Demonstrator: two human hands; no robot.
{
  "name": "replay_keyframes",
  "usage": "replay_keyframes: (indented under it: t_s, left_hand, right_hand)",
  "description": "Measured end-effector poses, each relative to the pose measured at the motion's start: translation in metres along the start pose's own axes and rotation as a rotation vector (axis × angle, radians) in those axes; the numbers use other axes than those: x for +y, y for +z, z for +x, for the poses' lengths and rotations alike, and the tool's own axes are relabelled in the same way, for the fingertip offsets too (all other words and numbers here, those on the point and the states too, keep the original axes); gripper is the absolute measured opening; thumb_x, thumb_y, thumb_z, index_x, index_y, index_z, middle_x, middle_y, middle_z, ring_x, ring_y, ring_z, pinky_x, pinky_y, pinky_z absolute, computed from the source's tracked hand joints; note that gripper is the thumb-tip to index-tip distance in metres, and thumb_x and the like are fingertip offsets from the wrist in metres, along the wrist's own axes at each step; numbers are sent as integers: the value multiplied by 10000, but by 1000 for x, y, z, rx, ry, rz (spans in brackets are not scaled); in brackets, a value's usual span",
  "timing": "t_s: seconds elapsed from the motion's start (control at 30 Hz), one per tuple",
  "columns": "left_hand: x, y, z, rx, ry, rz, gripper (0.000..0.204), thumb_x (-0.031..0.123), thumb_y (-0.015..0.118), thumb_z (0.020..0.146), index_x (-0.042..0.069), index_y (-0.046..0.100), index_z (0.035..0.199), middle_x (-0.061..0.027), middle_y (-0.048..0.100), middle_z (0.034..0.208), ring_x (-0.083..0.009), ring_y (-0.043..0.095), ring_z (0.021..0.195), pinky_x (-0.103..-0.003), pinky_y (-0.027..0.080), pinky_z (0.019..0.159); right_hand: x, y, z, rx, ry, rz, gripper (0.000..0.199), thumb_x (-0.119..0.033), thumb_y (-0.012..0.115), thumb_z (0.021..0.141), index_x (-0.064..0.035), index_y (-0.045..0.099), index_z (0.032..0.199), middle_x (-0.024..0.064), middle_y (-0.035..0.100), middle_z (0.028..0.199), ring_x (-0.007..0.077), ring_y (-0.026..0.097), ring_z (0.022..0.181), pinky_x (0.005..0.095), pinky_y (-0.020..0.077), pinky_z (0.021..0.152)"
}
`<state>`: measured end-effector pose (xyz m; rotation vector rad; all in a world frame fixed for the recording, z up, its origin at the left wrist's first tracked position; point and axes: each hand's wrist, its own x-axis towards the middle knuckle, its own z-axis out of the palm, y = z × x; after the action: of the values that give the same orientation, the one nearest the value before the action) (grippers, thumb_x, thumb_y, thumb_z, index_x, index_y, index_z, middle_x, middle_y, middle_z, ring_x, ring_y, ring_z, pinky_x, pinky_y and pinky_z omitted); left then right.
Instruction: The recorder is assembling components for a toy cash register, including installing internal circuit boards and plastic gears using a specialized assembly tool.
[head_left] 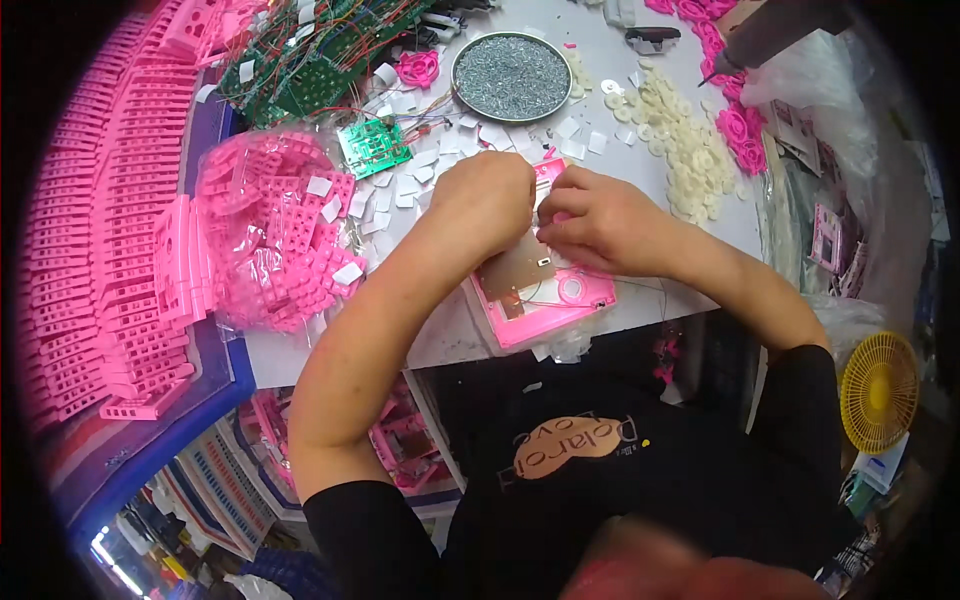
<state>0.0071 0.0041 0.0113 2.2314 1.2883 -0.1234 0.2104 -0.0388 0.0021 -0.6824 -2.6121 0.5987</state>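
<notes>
You are working at a white surface (pixel 640 60), with rows of stacked pink plastic parts (pixel 100 250) sitting at the far left and a clear bag of pink pieces (pixel 270 230) lying beside them. A round tin of small metal screws (pixel 511 76) is sitting far from you. The pink plastic housing (pixel 545 295) is lying at the near edge. Your left hand (pixel 485 200) is resting curled on it; whether its grip is pinching anything, you cannot tell. Your right hand (pixel 600 222) is pinching its fingers together at the housing's far end.

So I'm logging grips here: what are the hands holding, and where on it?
Both the left hand and right hand press the far end of the flat pink plastic housing; the fingertips' exact grip is hidden.
</notes>
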Motion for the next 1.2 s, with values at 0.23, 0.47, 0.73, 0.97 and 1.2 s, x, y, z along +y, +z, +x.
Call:
replay_keyframes:
  t_s: [0.23,0.47,0.73,0.97,1.2]
  left_hand:
    - [-2,3,-9,98,80,-38,121,166,660,802,95,734,866,-136,713,851,-344,688,844,-464,544,740]
    - [-6,5,-12,122,186,67,120,199,643,826,106,708,866,-129,695,833,-347,679,835,-479,535,723]
    - [-8,6,-5,111,208,-2,128,197,639,835,100,684,906,-129,691,858,-358,667,877,-489,527,744]
    - [-7,17,-15,266,317,-36,203,112,613,852,60,599,1048,-157,663,968,-386,666,876,-488,543,741]
    - [-8,10,-14,179,315,17,197,102,586,873,64,580,1066,-164,659,987,-386,671,899,-483,547,751]
  right_hand:
    - [-39,4,-11,-120,-10,-423,416,-168,626,767,-55,650,1167,70,680,1048,240,609,1033,354,545,715]
    - [-22,-12,5,-97,200,-18,320,-139,700,797,-109,680,1114,61,665,983,273,596,989,390,547,752]
    - [-30,25,-3,188,197,-265,219,-109,688,817,-34,670,1022,101,596,1052,311,557,963,383,526,790]
    - [-22,11,7,39,272,-158,211,-120,686,812,-34,663,1003,118,587,1036,317,542,969,400,505,824]
    - [-30,17,-1,95,257,-179,299,-104,692,799,-42,659,1089,111,588,1044,314,550,953,411,507,803]
